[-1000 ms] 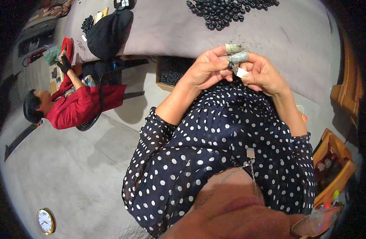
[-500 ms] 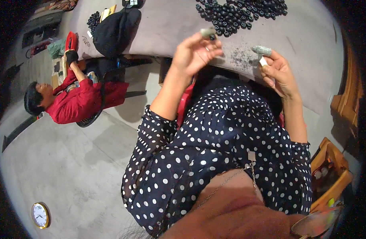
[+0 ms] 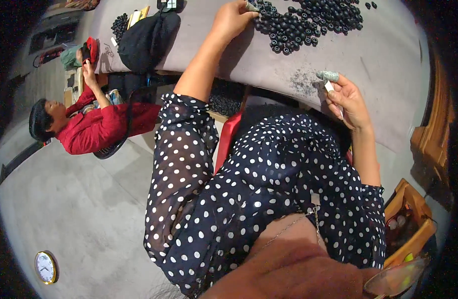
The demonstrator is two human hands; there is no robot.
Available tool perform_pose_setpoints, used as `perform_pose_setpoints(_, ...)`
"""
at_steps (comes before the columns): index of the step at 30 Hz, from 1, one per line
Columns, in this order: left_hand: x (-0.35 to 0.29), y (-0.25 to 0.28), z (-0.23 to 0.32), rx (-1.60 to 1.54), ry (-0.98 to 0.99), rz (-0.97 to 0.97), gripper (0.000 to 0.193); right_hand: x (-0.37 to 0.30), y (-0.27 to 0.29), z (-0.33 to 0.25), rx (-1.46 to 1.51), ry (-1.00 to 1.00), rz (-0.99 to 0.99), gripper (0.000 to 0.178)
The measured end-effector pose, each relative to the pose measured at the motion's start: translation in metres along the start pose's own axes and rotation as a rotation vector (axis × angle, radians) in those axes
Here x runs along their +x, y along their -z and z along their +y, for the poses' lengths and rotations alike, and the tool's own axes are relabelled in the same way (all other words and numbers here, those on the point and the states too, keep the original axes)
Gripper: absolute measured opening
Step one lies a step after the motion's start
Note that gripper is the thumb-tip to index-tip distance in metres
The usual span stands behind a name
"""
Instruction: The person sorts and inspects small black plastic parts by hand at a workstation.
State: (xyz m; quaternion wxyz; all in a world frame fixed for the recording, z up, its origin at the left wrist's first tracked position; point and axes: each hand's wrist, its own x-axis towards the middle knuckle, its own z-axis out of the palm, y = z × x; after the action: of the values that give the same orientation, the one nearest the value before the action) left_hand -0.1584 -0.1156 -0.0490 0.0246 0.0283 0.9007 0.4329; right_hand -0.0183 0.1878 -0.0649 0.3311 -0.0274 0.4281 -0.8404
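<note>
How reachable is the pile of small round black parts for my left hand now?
Probably yes: your left hand is at the left edge of the pile of small round black parts, with nothing visible in the way.

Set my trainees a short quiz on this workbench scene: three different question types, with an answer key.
1. True or false: the left hand is at the left edge of the heap of small black parts.

2. What is held in the grip of the right hand?
A) a red bowl
B) a small white object
C) a clock

3. Short answer: which of the person's hands is nearer the dark specks scattered on the table?

Key: 1. True. 2. B. 3. The right hand.
</note>
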Motion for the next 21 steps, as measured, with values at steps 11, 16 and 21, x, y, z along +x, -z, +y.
perform_pose_setpoints(11, -0.067, -0.002, 0.005, -0.458, 0.062, -0.046, 0.016, -0.003, -0.006, 0.003, -0.15, 0.107, 0.148, 0.033)
perform_pose_setpoints(16, -0.134, -0.038, 0.058, -0.73, 0.319, -0.173, 0.016, -0.004, -0.018, -0.002, -0.275, 0.192, 0.121, 0.028)
perform_pose_setpoints(21, -0.149, -0.061, 0.046, -1.165, 0.403, -0.322, 0.015, -0.003, -0.039, -0.007, -0.518, 0.367, 0.027, 0.021)
